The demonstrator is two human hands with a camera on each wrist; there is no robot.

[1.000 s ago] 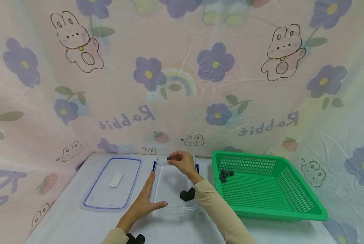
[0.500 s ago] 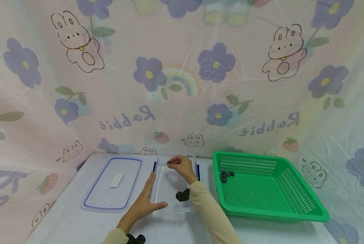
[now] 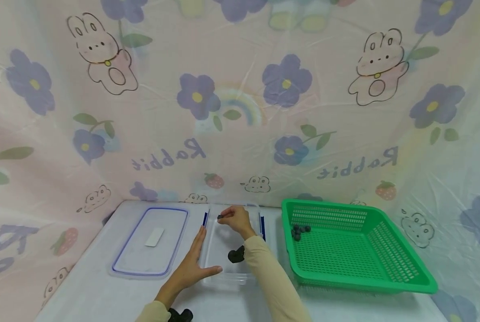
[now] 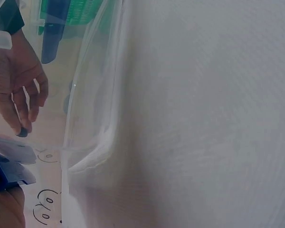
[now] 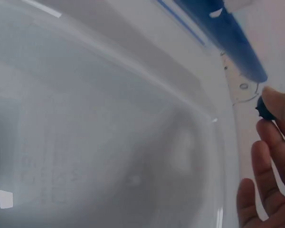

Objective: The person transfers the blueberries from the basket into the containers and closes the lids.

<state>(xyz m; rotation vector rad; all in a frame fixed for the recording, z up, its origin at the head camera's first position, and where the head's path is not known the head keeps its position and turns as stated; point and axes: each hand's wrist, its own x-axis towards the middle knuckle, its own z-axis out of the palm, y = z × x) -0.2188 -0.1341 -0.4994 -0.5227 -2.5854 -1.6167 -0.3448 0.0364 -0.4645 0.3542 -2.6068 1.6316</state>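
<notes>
My right hand [image 3: 237,220] pinches a dark blueberry [image 3: 219,217] between thumb and fingertips over the far left part of a clear plastic box [image 3: 223,241]. In the right wrist view the blueberry [image 5: 264,110] shows its small crown, and the other fingers are spread below it. My left hand [image 3: 189,268] lies along the box's left side, fingers straight and thumb over the near left corner. Through the box wall, the left wrist view shows the right hand [image 4: 19,90] with the blueberry [image 4: 22,132]. Part of the left hand [image 4: 7,209] shows near a blue clip.
Several blueberries [image 3: 297,231] lie in the far left corner of a green basket [image 3: 364,286], right of the box. A clear lid with a blue seal [image 3: 135,264] and a white label [image 3: 155,237] lies flat on the left. Printed cloth [image 3: 240,147] hangs behind the table.
The right hand, still pinching the blueberry, has sunk slightly and shifted a little left over the box. The left hand stays in place.
</notes>
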